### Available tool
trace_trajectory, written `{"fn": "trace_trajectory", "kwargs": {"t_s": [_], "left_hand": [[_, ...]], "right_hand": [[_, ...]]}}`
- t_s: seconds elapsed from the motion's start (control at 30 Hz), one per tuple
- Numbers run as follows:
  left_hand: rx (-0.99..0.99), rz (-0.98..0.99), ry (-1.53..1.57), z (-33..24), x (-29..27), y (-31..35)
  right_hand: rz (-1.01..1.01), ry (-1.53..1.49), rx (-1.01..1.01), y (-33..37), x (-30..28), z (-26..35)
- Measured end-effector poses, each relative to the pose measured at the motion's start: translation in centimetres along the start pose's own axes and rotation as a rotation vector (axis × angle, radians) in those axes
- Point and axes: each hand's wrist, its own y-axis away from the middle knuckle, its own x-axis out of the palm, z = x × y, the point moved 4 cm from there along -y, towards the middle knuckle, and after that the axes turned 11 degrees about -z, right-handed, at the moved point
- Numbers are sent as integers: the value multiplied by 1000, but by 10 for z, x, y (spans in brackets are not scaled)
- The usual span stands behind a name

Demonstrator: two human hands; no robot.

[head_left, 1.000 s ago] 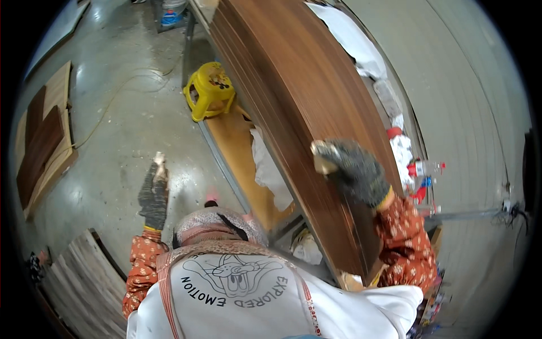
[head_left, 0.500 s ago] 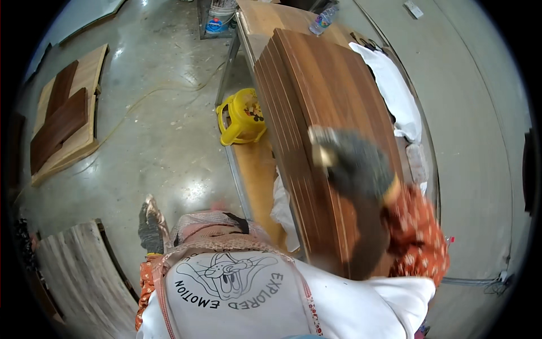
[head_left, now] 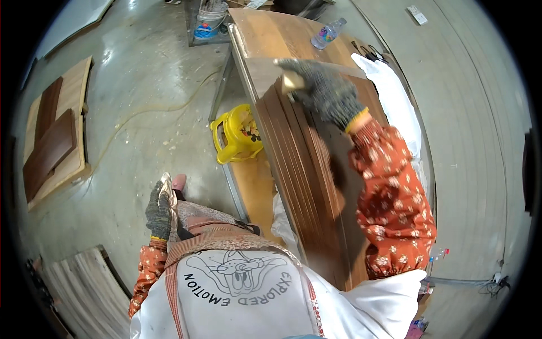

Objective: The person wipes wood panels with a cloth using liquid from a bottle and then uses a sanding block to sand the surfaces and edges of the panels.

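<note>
Apron: a white apron with a cartoon print fills the lower middle, nearest the camera.
Left hand: the left hand, in a grey knit glove, hangs low beside the person's hip, above the concrete floor; the fingers point down in a loose, narrow curl, and I cannot tell whether it holds anything.
Right sleeve: an orange flowered sleeve runs up along the right side of the boards.
Boards: a stack of dark brown wooden boards stands on edge, tilted, resting against the workbench and running from the apron up to the right hand.
Right hand: the right hand, gloved in grey, is clamped over the top far end of the stack, fingers wrapped around the edge.
Stool: a yellow plastic stool sits on the floor just left of the boards.
Workbench: a long wooden workbench stretches away; a plastic bottle lies near its far end and white cloth drapes its right side.
Bucket: a white bucket stands beyond the bench's far-left corner.
Loose panels: brown panels lie on the floor well to the left.
</note>
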Motion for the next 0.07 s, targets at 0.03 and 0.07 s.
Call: {"fn": "trace_trajectory", "kwargs": {"t_s": [0.03, 0.07], "left_hand": [[31, 1, -98, 2, 1, -17], [40, 32, -99, 0, 4, -35]], "right_hand": [[-74, 40, 2, -18, 8, -12], [-82, 74, 4, -32, 14, -20]]}}
